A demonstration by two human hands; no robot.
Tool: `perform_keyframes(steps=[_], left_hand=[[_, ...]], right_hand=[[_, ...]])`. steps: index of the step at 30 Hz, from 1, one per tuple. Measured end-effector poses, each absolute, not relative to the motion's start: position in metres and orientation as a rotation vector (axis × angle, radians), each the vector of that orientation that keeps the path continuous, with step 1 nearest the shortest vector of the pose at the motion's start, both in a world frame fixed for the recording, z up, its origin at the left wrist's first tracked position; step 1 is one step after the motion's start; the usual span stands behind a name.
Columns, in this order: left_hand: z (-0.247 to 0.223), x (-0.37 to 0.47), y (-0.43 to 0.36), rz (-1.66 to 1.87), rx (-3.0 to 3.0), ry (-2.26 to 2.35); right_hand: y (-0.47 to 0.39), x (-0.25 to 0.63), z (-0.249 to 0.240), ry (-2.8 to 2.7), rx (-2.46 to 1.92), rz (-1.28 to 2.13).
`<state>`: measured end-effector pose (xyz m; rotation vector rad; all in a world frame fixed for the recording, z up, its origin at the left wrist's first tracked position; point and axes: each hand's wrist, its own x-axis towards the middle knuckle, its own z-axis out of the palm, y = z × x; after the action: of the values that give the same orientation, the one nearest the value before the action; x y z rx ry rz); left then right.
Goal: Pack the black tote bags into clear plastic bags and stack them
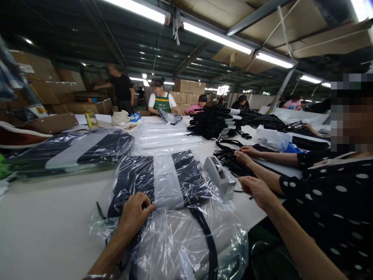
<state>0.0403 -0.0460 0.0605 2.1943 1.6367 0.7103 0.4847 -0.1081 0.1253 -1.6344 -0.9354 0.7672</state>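
Observation:
A clear plastic bag (230,233) holds a folded dark item (135,175) with a pale band across its middle and a dark strap (206,233) curving toward the front. My left hand (135,212) rests on the bag at the item's near left edge, fingers bent and thumb apart. Past the bag's right side, my right hand (258,190) is raised beside a grey-white tape dispenser (220,177). Its thumb and fingers are pinched together; whatever is between the tips is too small to make out.
Another bagged dark item (96,149) lies at the left on the white table (37,217). Black straps (210,122) are piled beyond the dispenser. At the right, a person in a dotted top (329,190) has both hands on black straps. Flat plastic bags (163,136) lie ahead; other people stand or sit farther back.

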Motion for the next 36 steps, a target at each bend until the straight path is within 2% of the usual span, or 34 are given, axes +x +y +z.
perform_keyframes(steps=[3, 6, 10, 15, 17, 19, 24, 26, 33, 36], left_hand=[[0.066, 0.043, -0.05, 0.727, 2.186, 1.642], [0.069, 0.044, -0.053, 0.759, 2.175, 1.654], [0.068, 0.046, -0.054, 0.812, 2.154, 1.681], [0.068, 0.046, -0.056, 0.839, 2.118, 1.672], [0.069, 0.047, -0.057, 0.839, 2.107, 1.678], [0.069, 0.047, -0.057, 0.85, 2.107, 1.679], [0.067, 0.047, -0.058, 0.893, 2.112, 1.67], [0.066, 0.047, -0.058, 0.905, 2.116, 1.672], [0.065, 0.045, -0.059, 0.935, 2.095, 1.646], [0.065, 0.045, -0.059, 0.93, 2.087, 1.643]], right_hand=[[-0.119, 0.492, 0.093, -0.933, -1.744, 0.872], [-0.12, 0.51, 0.065, -1.055, -1.908, 0.781], [-0.123, 0.505, 0.078, -1.283, -2.086, 0.642], [-0.115, 0.381, 0.14, -1.654, -1.631, 0.996], [-0.098, 0.321, 0.148, -1.767, -1.456, 1.189], [-0.076, 0.275, 0.141, -1.909, -1.451, 1.228], [-0.027, 0.235, 0.112, -2.262, -1.883, 0.746], [-0.017, 0.236, 0.107, -2.315, -1.984, 0.666], [-0.013, 0.267, 0.112, -2.368, -2.068, 0.307], [-0.017, 0.272, 0.11, -2.321, -1.967, 0.083]])
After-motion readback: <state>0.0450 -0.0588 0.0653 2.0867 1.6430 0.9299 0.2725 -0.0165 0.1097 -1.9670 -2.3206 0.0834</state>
